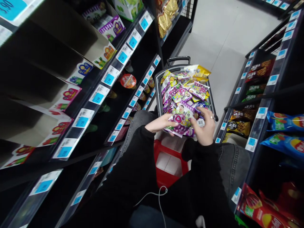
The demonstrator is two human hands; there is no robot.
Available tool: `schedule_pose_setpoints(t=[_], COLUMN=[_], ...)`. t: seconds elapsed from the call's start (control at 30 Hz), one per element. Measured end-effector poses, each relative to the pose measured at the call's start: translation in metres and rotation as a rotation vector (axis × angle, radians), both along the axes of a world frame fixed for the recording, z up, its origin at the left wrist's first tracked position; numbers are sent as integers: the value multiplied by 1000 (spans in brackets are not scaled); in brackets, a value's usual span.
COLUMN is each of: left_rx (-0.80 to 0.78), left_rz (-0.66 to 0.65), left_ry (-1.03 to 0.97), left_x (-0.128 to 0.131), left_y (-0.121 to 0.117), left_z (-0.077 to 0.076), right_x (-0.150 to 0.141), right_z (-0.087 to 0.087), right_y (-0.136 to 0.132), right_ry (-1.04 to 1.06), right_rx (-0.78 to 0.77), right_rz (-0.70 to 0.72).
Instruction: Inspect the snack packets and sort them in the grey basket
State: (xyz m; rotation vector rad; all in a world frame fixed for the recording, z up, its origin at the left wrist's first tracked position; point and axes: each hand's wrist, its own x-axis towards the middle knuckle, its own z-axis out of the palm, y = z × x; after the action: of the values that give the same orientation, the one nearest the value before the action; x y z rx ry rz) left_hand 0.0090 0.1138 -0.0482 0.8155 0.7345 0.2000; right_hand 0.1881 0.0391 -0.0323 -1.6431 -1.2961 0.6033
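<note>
A dark grey shopping basket point(158, 95), heaped with candy packets, stands on the floor in front of my knees. My left hand point(159, 123) pinches a purple-and-white candy packet point(181, 117) printed with grapes, its thumb lying on the front. On the other side, my right hand point(206, 127) has its thumb by that packet's right edge, and its fingers curl around a packet with a barcode point(200, 122). Whether this is a separate packet I cannot tell. Both hands are over the basket's near end. More purple, white and yellow packets point(199, 89) fill the basket behind them.
At left, a shelf with price tags point(109, 76) carries open cardboard display boxes point(59, 128). Below it sits a cup with an orange lid point(128, 81). Snack bags point(285, 122) line the right shelf. A red plastic frame point(163, 179) is beneath me; a white cord point(159, 193) hangs down.
</note>
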Motion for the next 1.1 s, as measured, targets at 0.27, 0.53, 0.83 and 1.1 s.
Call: schedule_pose_setpoints(t=[0.27,0.53,0.83,1.1], left_rx=[48,-102,-61,-159], left_rz=[-300,290,542,405], left_ry=[-16,-59,4,-136], left_x=[-2,3,22,20], left_y=[2,2,-7,-7], left_z=[-3,-13,-22,-18], right_x=[24,19,17,21], right_z=[-1,-15,-21,-26], right_y=[-2,4,4,4], right_ry=[422,561,558,456], right_rx=[-440,-241,-244,-88], right_rz=[129,-216,-292,-337])
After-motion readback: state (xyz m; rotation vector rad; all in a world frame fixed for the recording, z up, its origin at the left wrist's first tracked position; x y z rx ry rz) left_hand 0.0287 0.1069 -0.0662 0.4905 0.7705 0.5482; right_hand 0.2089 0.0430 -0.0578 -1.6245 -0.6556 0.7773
